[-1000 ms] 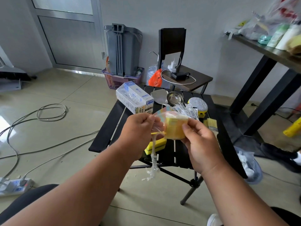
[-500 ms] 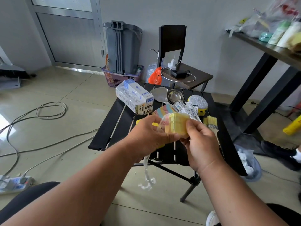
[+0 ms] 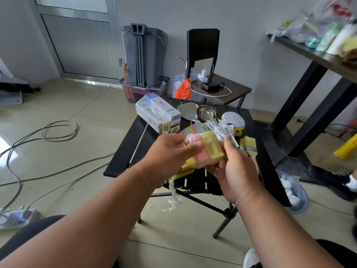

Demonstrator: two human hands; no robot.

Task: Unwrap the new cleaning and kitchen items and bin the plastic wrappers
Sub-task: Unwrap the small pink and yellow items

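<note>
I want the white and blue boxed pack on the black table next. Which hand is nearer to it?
Left. The left hand is just below the boxed pack; the right hand is farther right.

Both hands hold a pack of sponges [image 3: 207, 149]. The left hand [image 3: 170, 155] grips its pink side, the right hand [image 3: 234, 167] its yellow side. Torn plastic wrap [image 3: 173, 194] hangs below the left hand.

Two hands up, left hand [image 3: 170, 153] and right hand [image 3: 234, 169], one pink-and-yellow sponge pack [image 3: 207, 149] between them, one wrapped box [image 3: 158, 113], one metal ladle [image 3: 205, 113], one glittery scrubber [image 3: 233, 119], one black table [image 3: 133, 144].
</note>
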